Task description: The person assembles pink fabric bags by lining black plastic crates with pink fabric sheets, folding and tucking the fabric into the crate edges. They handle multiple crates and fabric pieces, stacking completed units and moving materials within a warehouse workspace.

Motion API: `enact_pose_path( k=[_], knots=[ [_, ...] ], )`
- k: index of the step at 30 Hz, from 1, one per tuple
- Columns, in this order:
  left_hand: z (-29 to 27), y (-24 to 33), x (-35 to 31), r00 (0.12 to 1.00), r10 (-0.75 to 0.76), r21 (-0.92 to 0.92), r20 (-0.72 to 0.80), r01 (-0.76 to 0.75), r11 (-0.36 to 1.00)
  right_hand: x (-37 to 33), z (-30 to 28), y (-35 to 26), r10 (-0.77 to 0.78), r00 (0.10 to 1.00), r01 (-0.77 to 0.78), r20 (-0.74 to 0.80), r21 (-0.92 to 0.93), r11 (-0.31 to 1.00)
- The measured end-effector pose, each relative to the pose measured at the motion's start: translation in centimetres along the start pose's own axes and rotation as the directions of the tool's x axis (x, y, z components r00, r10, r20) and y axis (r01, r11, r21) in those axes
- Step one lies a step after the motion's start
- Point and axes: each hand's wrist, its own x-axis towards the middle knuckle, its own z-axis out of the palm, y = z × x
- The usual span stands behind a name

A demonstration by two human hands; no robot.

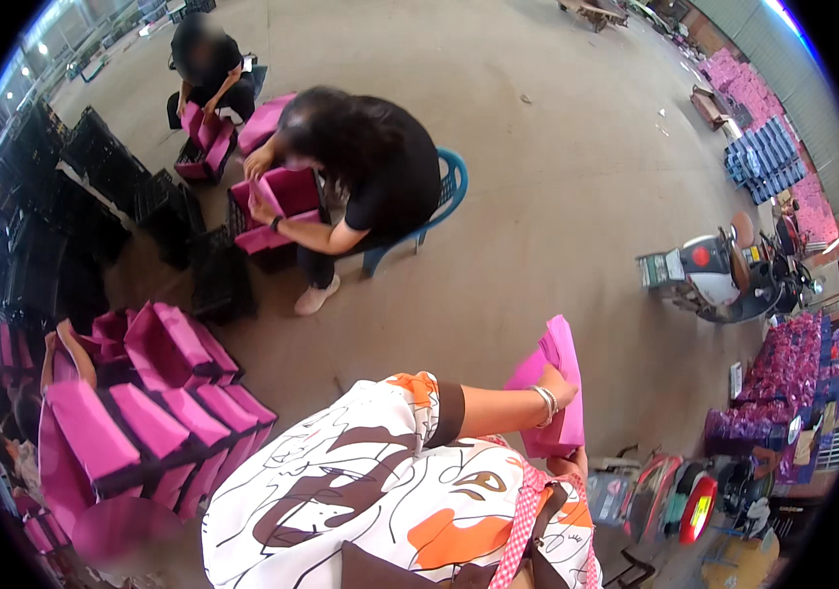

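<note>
I hold a stack of bright pink folded sheets (561, 346), paper or thin fabric, I cannot tell which. My left hand (559, 387), with silvery bangles at the wrist, is closed over the middle of the stack. At its lower end my right hand (569, 463) grips the edge; most of that hand is hidden behind the sheets and my patterned sleeve. The stack stands tilted in front of me, its upper sheets fanning slightly apart.
To my left, pink-lined black crates (184, 422) are stacked. A seated person (380, 157) on a blue chair (454, 187) handles pink lining in a crate; another person (209, 69) squats beyond. Black crates (96, 157) stand far left. Scooters (714, 270) are parked right, near purple bundles (792, 383).
</note>
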Motion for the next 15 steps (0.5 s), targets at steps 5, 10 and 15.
enact_pose_path(
  k=[5,10,15],
  knots=[
    [-2.8,8.7,14.9,0.990,-0.109,-0.036,-0.084,0.106,0.994,4.0,19.1,-13.0,-0.040,0.998,0.063,0.057,-0.488,0.871],
    [-4.7,17.8,28.9,0.974,-0.130,-0.021,-0.185,0.128,0.992,19.2,25.4,-20.7,-0.085,0.983,0.155,0.165,-0.477,0.865],
    [-10.1,29.9,38.4,0.956,-0.148,-0.138,-0.253,0.115,0.984,33.6,34.6,-29.5,0.035,0.978,0.067,0.207,-0.468,0.881]
  ],
)
